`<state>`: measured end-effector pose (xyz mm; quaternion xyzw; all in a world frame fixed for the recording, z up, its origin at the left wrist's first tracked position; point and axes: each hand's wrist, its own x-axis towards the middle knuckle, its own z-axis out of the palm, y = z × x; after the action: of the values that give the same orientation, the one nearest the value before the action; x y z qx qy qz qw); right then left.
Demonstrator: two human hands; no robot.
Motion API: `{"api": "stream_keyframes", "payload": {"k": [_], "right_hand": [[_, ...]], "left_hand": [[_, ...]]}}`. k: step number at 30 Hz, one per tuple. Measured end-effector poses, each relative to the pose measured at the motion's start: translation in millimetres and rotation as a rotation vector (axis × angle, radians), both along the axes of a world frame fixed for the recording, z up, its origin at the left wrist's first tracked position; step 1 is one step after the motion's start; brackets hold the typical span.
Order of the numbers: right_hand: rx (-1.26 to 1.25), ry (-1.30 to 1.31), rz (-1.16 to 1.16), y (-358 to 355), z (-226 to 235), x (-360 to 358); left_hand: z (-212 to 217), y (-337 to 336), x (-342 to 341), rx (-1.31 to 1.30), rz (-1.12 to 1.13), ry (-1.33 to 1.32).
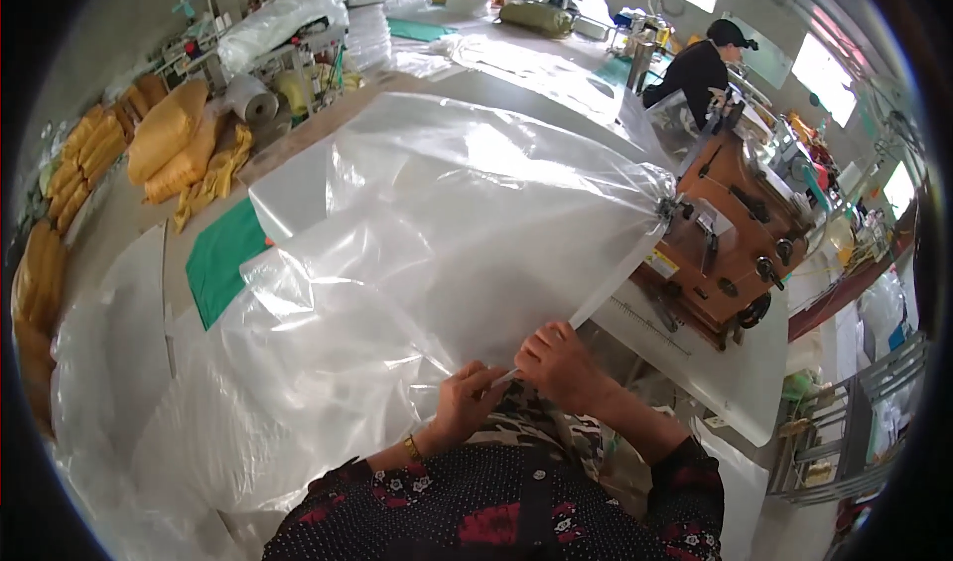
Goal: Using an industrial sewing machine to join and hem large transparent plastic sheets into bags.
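Observation:
A large clear plastic bag (427,233) spreads across the table in front of me. Its far right end is gathered tightly at the head of a brown machine (730,233). At the bag's near edge, my right hand (558,364) is closed on the plastic, knuckles up. Just left of it, my left hand (467,400) pinches the same edge, its fingers bent and pressed together. The two hands nearly touch, close to my body. What lies under the fingers is mostly hidden.
A green sheet (223,263) lies left of the bag. Stuffed yellow sacks (174,134) and a plastic roll (251,99) stand beyond. A person in black (695,70) works behind the machine. The white worktop (685,348) carries a ruler scale. A metal rack (854,422) stands at right.

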<state>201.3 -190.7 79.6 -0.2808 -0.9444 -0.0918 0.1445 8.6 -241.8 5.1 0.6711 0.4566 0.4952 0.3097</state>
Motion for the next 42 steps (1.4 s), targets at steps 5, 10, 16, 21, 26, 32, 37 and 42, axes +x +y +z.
{"api": "stream_keyframes", "payload": {"k": [5,10,16,21,26,32,37,42], "right_hand": [[0.009,0.019,-0.002,-5,-5,4],[0.039,0.085,0.024,-8,-3,2],[0.047,0.059,0.0,-9,-4,0],[-0.001,0.054,0.0,-8,-6,1],[-0.036,0.029,-0.011,-8,-11,1],[-0.055,0.021,-0.058,-12,-7,3],[-0.008,0.03,-0.029,-8,-2,6],[-0.033,0.163,-0.043,8,8,23]], "left_hand": [[-1,2,1,-0.024,-0.01,-0.002],[0,2,3,0.051,0.003,0.005],[-6,5,4,0.11,-0.014,-0.07],[11,1,3,0.076,0.015,0.013],[19,0,1,0.069,0.008,0.114],[16,-1,2,-0.016,-0.01,0.158],[19,-2,2,-0.002,-0.044,0.125],[28,-1,5,0.048,-0.035,0.073]]}}
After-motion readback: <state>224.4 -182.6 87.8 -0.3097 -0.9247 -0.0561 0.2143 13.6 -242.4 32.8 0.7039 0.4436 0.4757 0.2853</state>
